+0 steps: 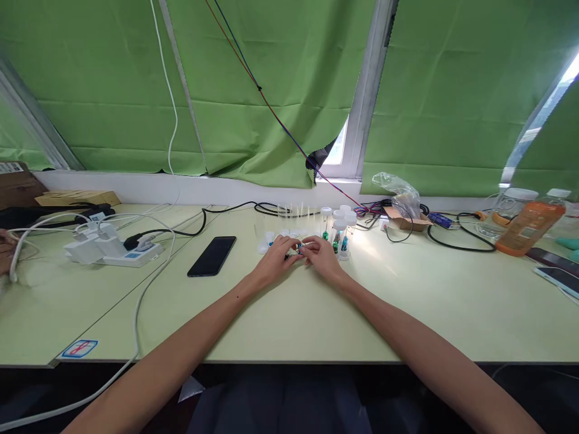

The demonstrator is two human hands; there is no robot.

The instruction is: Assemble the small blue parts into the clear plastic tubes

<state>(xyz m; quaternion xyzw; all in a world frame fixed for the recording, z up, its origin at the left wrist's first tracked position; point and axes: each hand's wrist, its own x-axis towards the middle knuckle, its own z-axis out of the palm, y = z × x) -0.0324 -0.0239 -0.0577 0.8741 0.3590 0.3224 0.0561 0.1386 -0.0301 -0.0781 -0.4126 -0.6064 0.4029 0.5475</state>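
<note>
My left hand (pixel 277 260) and my right hand (pixel 324 259) meet at the fingertips, low over the table. Both are closed in a pinch around a small blue piece (pixel 300 248), too small to name and partly covered by the fingers. Just right of my right hand stand several clear tubes (pixel 344 241) with white caps, holding green and blue bits. Behind the hands is a row of clear, uncapped tubes (pixel 301 212). White caps (pixel 270 237) sit near my left hand, which partly hides the things behind it.
A black phone (pixel 211 257) lies left of my hands. Further left are a white power strip (pixel 131 256) and a trailing white cable (pixel 137 313). At right are a small cardboard box (pixel 407 223), black cables and an orange bottle (pixel 531 226). Someone else's hand (pixel 5 250) shows at far left.
</note>
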